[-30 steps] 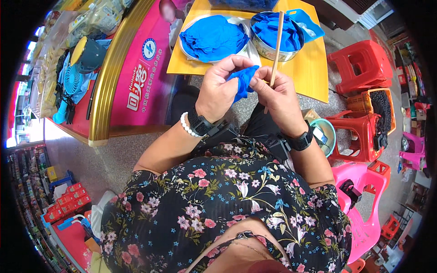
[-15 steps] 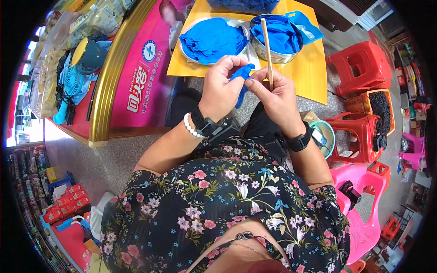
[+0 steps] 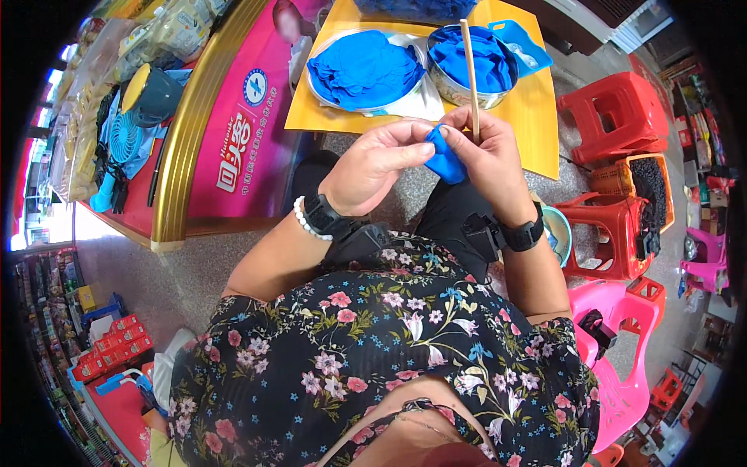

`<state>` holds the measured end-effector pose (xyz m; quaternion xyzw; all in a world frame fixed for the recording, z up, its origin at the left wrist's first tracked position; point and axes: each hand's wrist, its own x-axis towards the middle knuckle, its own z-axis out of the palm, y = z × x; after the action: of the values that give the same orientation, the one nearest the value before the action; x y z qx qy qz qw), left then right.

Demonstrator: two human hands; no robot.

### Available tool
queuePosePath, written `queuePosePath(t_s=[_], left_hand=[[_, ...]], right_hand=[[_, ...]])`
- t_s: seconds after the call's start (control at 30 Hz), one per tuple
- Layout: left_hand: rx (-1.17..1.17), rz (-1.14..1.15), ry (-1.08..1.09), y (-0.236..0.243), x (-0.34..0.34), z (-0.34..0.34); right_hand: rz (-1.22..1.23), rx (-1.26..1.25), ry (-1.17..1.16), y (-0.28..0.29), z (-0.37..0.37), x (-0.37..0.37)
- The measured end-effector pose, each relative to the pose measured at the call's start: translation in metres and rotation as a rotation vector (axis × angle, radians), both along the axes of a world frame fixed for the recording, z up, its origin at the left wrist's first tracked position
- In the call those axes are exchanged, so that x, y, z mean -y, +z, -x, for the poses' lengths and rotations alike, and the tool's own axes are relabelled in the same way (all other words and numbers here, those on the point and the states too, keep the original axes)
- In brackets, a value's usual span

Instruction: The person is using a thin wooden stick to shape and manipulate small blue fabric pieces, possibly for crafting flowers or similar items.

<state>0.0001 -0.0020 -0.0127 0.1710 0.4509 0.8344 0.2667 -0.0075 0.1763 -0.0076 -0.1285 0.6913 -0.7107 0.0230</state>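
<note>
A small piece of blue fabric (image 3: 447, 165) hangs pinched between my two hands, gathered at its top. My left hand (image 3: 375, 165) is closed, with thumb and fingertips on the fabric's upper left edge. From the other side my right hand (image 3: 495, 163) grips it too, and a thin wooden stick (image 3: 469, 62) stands upright, tucked among that hand's fingers. Just beyond the hands, a white plate (image 3: 380, 113) carries a spread heap of blue fabric pieces (image 3: 366, 68). To its right is a round tin (image 3: 476, 99) filled with more blue fabric (image 3: 478, 58).
The yellow tabletop (image 3: 542, 128) holds the plate, the tin, a light-blue basket (image 3: 537, 58) and a clear box (image 3: 416, 9) of blue pieces. A pink gold-edged counter (image 3: 226, 132) borders the left. Red stools (image 3: 615, 117) and a pink chair (image 3: 622, 389) stand at right.
Both hands have come slightly nearer to me and to the right. The blue fabric is turned and gathered differently, its lower part now hanging wider. The stick has shifted right, standing more upright.
</note>
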Motion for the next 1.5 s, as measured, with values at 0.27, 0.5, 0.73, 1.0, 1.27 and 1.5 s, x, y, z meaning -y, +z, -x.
queuePosePath(t_s=[0.27, 0.5, 0.73, 1.0, 1.27, 1.5], left_hand=[[0.127, -0.044, 0.261, -0.008, -0.003, 0.004], [-0.387, 0.340, 0.447, 0.003, -0.009, -0.003], [-0.341, 0.155, 0.408, 0.009, -0.006, -0.002], [0.064, 0.108, 0.253, 0.011, -0.009, -0.001], [-0.037, 0.101, -0.005, 0.013, -0.012, -0.002], [-0.024, 0.103, 0.297, -0.001, -0.008, 0.006]], right_hand=[[0.100, -0.009, -0.176, 0.000, -0.013, 0.006], [0.116, 0.078, -0.136, 0.011, -0.016, 0.002], [0.312, 0.339, 0.052, 0.004, -0.014, -0.012], [0.133, 0.061, -0.059, 0.000, -0.014, -0.001], [0.083, -0.081, -0.238, -0.006, -0.012, 0.007], [0.004, -0.045, -0.206, -0.008, -0.017, 0.006]])
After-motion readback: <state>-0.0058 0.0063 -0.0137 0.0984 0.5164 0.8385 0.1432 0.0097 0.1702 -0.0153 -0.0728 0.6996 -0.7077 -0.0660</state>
